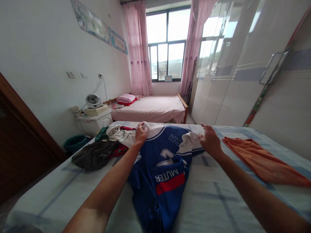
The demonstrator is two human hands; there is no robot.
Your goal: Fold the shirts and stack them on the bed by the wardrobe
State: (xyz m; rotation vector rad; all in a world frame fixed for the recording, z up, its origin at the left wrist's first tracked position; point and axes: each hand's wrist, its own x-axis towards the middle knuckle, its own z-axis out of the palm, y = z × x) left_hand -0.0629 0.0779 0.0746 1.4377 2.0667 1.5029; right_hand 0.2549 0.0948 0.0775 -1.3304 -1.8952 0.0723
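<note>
Ahead, bare sheet lies open between the clothes pile (102, 150) and the orange cloth (257, 158). Both hands sit at the blue jersey's (162, 168) far edge: left hand (141, 133) pinching its white sleeve, right hand (209, 139) open, flat on it. Bed (218, 200) fills a bedroom.

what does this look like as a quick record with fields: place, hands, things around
place: bedroom, checked pale blue bedsheet
left hand: fingers closed on the white shoulder edge of the blue football jersey with white lettering
right hand: fingers spread, resting on the jersey's white sleeve
left of jersey: heap of mixed dark and white clothes
right of jersey: flat orange cloth
behind: pink-covered bed, small white fan
</note>
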